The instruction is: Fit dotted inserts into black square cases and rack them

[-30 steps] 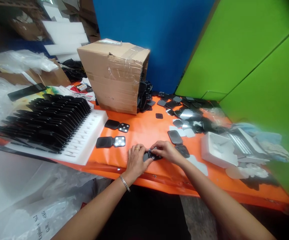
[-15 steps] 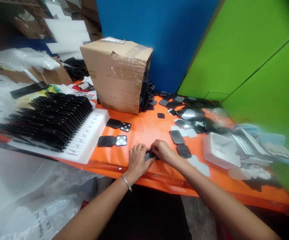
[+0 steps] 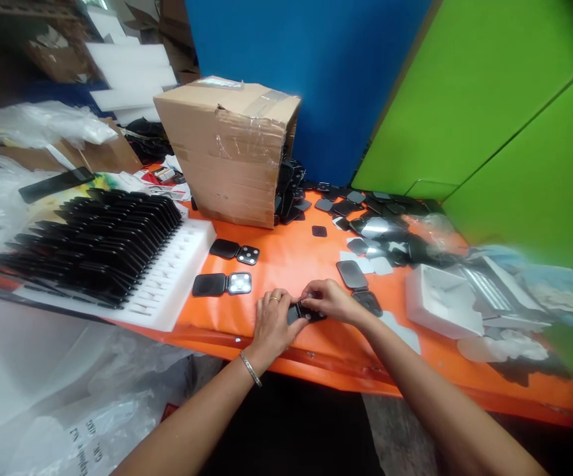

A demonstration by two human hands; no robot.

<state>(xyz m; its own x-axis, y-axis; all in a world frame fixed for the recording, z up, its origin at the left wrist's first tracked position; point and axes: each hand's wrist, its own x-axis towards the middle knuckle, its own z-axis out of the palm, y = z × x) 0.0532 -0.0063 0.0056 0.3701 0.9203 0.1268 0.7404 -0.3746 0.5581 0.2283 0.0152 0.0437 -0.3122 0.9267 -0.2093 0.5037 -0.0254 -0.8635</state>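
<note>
Near the table's front edge, a black two-panel hinged case (image 3: 308,313) lies unfolded between my hands, one panel showing pale round spots. My left hand (image 3: 275,325), with a ring and a bracelet, grips its left panel, thumb along the near edge. Over the hinge and right panel, the fingertips of my right hand (image 3: 333,301) are pinched together; whatever is between them is too small to make out. Two similar unfolded cases, an upper one (image 3: 225,248) and a lower one (image 3: 209,284), lie to the left. Another grey-black case (image 3: 352,274) lies beyond my right wrist.
On the left, a white foam tray (image 3: 180,291) holds rows of upright black panels (image 3: 112,244). A cardboard box (image 3: 221,155) stands at the back, black pieces spilling from its side. Loose dark pieces (image 3: 345,207) spread rightward. A white open box (image 3: 439,301) sits right on the orange table (image 3: 286,254).
My right hand has shifted slightly right and lifted a little, so more of the spotted panel shows. My left hand keeps hold of the case. The view has tilted slightly.
</note>
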